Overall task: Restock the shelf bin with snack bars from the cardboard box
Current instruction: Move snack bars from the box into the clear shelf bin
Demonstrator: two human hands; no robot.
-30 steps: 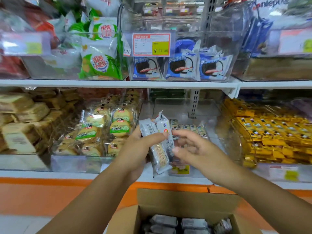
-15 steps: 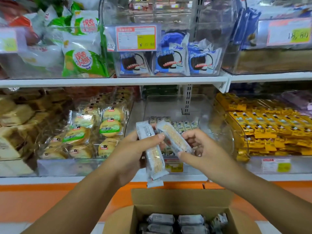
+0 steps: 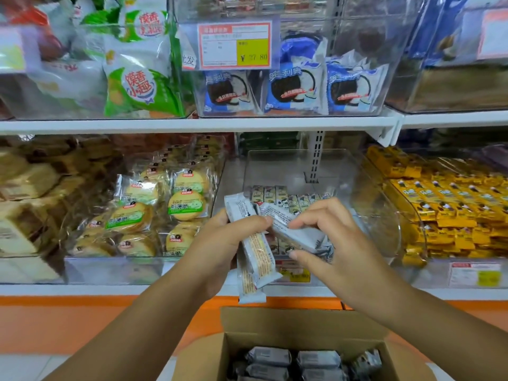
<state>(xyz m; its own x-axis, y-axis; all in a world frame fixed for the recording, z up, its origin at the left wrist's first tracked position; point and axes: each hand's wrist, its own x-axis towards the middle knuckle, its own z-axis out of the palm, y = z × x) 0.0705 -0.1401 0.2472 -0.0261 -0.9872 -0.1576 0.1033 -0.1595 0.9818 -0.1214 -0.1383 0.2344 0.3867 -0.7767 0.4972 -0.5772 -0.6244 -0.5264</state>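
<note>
Where the hands meet: in front of the clear shelf bin [image 3: 365, 188], above the open cardboard box [image 3: 275, 323].
Left hand [image 3: 220, 243]: grips 2 snack bars [image 3: 259, 257] together; fingers curled round the back, thumb laid across the front near the top ends.
Look of the 2 bars: long and flat, silver-white wrappers, clear window showing pale yellow wafer.
Lie of the 2 bars: near upright, overlapping, top ends above the thumb, bottom ends hanging below the palm, 1 lower than the other.
Right hand [image 3: 332, 237]: pinches a 3rd bar [image 3: 291, 229]; index finger on its upper edge, thumb under it, other fingers loosely curled.
Look of the 3rd bar: same silver wrapper, printed back side facing the camera.
Lie of the 3rd bar: tilted, high end by the left thumb tip and just beside the 2 bars, low end toward the right palm; cannot tell if the bars touch.
Bin contents: row of narrow printed packs [image 3: 286, 199] stood on end, behind the hands.
Bin front: yellow price label [image 3: 297, 273], partly hidden by the bars.
Box contents: grey wrapped bars [image 3: 269, 356] lying in rows.
Left neighbour bin: round biscuit packs [image 3: 184, 204] with green labels.
Right neighbour bin: yellow-wrapped bars [image 3: 439, 210], piled.
Shelf above: blue-white sandwich cookie packs [image 3: 297, 89], red-and-yellow price tag [image 3: 233, 45], green snack bags [image 3: 140, 89].
</note>
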